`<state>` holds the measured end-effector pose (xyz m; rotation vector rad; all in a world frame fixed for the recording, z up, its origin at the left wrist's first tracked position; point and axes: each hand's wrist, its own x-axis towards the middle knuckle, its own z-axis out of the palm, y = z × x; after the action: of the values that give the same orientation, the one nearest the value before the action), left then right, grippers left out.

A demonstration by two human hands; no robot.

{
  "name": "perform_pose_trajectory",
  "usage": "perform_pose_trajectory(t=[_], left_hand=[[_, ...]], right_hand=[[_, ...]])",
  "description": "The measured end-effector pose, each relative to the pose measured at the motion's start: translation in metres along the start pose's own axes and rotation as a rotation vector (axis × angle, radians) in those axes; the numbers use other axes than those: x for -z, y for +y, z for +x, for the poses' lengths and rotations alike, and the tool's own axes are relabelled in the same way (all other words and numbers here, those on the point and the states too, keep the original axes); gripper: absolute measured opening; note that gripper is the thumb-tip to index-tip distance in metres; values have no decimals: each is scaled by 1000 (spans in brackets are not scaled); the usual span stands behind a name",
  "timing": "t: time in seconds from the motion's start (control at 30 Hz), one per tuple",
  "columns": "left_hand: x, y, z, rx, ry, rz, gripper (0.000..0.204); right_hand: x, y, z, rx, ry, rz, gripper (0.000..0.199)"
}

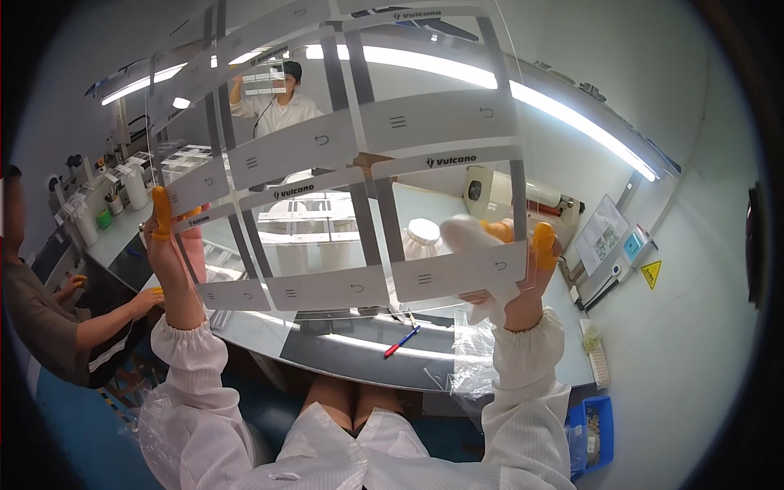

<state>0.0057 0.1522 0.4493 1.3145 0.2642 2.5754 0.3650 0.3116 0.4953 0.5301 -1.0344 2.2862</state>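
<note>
A large clear sheet [445,124], printed with rows of grey-and-white frames around see-through windows, is held up and tilted in front of me. My left hand [167,245] pinches its lower left edge, with yellow finger cots on the fingertips. On the lower right edge my right hand [531,273] grips the sheet, also in yellow finger cots. A white cloth [488,304] is bunched at the right hand, partly behind the sheet, and hangs below it. Some right-hand fingers show only through the clear plastic.
Below lies a worktable [318,335] with a red-and-blue pen [401,341] and crumpled clear film [474,353]. A roller machine [523,200] stands back right, a blue bin [594,433] low right. A co-worker [49,302] works at left; another person in white shows through the sheet.
</note>
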Motion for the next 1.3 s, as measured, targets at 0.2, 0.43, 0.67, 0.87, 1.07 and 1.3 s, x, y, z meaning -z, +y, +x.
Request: perform_pose_trajectory(t=[0.2,0.43,0.67,0.87,1.07,1.3], left_hand=[[-2,-1,-1,67,1,-10,23],[-9,-4,0,64,-4,-67,23],[-12,-5,-2,132,28,-14,24],[-25,0,-2,92,42,-10,21],[-14,-1,-1,123,63,-36,21],[-15,0,-2,130,99,-20,23]], right_hand=[[26,-5,6,136,-159,-227,53],[22,-2,2,109,-197,-170,44],[15,-3,7,172,-200,-325,49],[12,-5,-1,219,-83,-383,49],[14,2,3,185,-181,-353,56],[22,3,1,186,-150,-329,62]])
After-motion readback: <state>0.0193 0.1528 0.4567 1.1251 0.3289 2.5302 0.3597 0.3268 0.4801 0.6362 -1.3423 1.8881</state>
